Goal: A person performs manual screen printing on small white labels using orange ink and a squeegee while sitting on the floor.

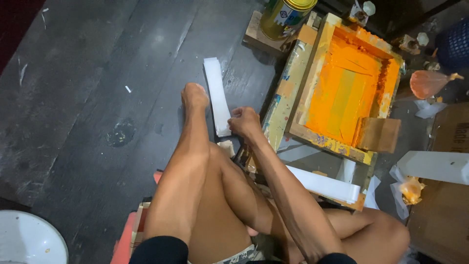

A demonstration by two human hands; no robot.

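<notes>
Nearest the camera are the person's bare legs, one knee raised, and only one hand shows: the right hand (244, 121), curled with its fingers pressed together, pinching the near end of a long white strip stack (216, 95) that lies flat on the dark wooden floor (97, 98) just left of the screen-printing frame (342, 88). The left hand is not in view, so its state cannot be told. To handle the strips well, the pinch looks best kept at the very end corner, lifting only the top strip while the rest stay square, and carrying it low and level toward the frame so it does not brush the wet orange ink (342, 93). Counted: one frame; one wooden squeegee (378, 134) resting on the frame's near right corner; three stacks of white strips, the pinched one left of the frame, a second stack (325, 185) just below the frame, a third, thicker stack (435, 166) to the frame's lower right. Farther off, one yellow-lidded can (286, 17) stands beyond the frame's upper left corner, and one white basin (27, 239) sits well to the frame's lower left.
</notes>
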